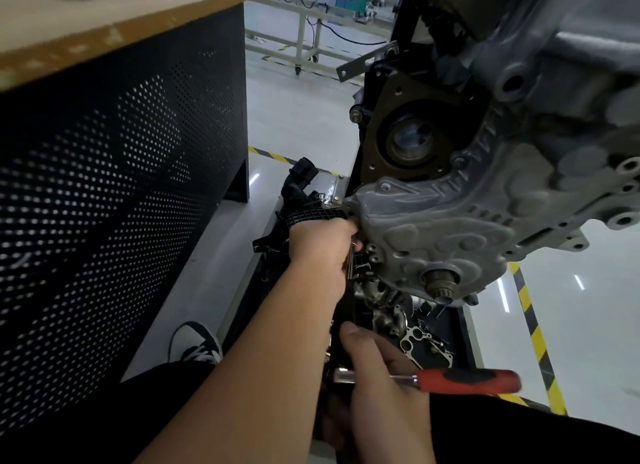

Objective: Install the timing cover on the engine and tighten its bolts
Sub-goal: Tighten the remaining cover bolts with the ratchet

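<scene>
Left of the timing cover point(433, 228), the left hand point(318, 252) reaches its lower-left edge, fingers curled round a slim metal extension point(350, 261). Below the cover, which sits against the engine point(554, 83), the right hand point(381, 363) grasps the red-handled ratchet point(464, 380). Keep the extension square on the bolt while turning.

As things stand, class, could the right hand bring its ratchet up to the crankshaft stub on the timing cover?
Probably yes. The right hand holds the red-handled ratchet just below the crankshaft stub, with open space between them. The left hand works further left, at the timing cover edge.
</scene>
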The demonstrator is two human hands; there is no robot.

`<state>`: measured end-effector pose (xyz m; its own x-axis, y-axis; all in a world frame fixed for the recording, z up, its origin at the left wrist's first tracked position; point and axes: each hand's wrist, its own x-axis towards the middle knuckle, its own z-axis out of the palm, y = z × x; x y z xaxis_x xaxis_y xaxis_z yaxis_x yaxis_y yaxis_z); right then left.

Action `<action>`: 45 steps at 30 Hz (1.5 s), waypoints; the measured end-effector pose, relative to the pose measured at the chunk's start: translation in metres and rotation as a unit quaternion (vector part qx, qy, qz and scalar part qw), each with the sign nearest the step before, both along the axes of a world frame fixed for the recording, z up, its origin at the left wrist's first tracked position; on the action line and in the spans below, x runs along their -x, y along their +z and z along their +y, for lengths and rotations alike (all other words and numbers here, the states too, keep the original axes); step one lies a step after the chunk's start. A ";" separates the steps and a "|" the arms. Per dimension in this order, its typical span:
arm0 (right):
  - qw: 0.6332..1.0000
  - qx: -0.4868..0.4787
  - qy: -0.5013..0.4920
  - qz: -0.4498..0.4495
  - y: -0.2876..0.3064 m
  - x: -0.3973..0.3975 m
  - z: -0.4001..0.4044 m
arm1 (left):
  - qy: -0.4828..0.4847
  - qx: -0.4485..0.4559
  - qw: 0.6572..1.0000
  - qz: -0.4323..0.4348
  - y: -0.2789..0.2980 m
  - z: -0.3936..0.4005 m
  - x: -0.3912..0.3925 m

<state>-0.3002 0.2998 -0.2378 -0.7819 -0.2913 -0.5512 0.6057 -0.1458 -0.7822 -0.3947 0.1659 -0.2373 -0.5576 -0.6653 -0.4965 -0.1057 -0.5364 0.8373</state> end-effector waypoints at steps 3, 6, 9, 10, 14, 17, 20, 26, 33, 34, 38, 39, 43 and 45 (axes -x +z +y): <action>0.928 0.291 -0.014 -0.230 0.013 -0.002 0.005 | -0.021 -0.014 1.000 -0.005 0.009 0.000 -0.004; 0.879 0.392 -0.003 -0.271 0.015 -0.004 0.014 | -0.070 -0.034 0.997 -0.009 0.012 0.003 -0.016; 0.960 0.222 0.011 -0.170 0.011 -0.005 0.013 | -0.094 -0.021 0.995 -0.029 0.010 0.012 -0.041; 0.975 0.175 0.012 -0.138 0.008 -0.005 0.012 | -0.107 -0.003 0.993 -0.046 0.008 0.016 -0.052; 0.979 0.169 0.022 -0.115 0.002 -0.006 0.013 | -0.212 0.079 0.968 -0.109 0.011 0.029 -0.092; 0.970 0.205 0.012 -0.134 0.005 -0.014 0.013 | -0.242 0.111 0.959 -0.097 0.019 0.033 -0.105; 0.986 0.146 -0.034 -0.077 0.004 -0.023 0.012 | -0.224 0.170 0.951 -0.126 0.024 0.035 -0.105; 0.968 -0.082 -0.073 0.228 -0.003 -0.037 0.017 | -0.146 0.206 0.959 -0.133 0.029 0.045 -0.093; 0.821 0.471 -0.114 -0.301 0.012 -0.026 0.029 | -0.236 0.067 0.965 -0.096 0.026 0.030 -0.088; 0.824 0.469 -0.114 -0.295 0.010 -0.028 0.025 | -0.232 0.069 0.966 -0.095 0.025 0.029 -0.088; 0.994 0.070 -0.052 0.065 -0.011 -0.033 0.017 | -0.232 0.206 0.939 -0.146 0.017 0.025 -0.091; 0.981 -0.065 -0.007 0.185 -0.014 -0.032 0.016 | -0.237 0.233 0.932 -0.146 0.015 0.025 -0.091; 0.995 0.054 -0.066 0.051 -0.001 -0.033 0.016 | -0.251 0.265 0.917 -0.159 0.021 0.033 -0.091; 0.913 0.339 -0.118 -0.194 0.012 -0.033 0.016 | -0.300 0.173 0.924 -0.163 0.028 0.031 -0.088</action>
<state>-0.2671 0.3157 -0.2260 -0.6509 -0.5167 -0.5561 0.7071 -0.6793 -0.1964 -0.3067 0.1972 -0.2097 -0.7358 -0.4355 -0.5186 -0.5740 -0.0053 0.8189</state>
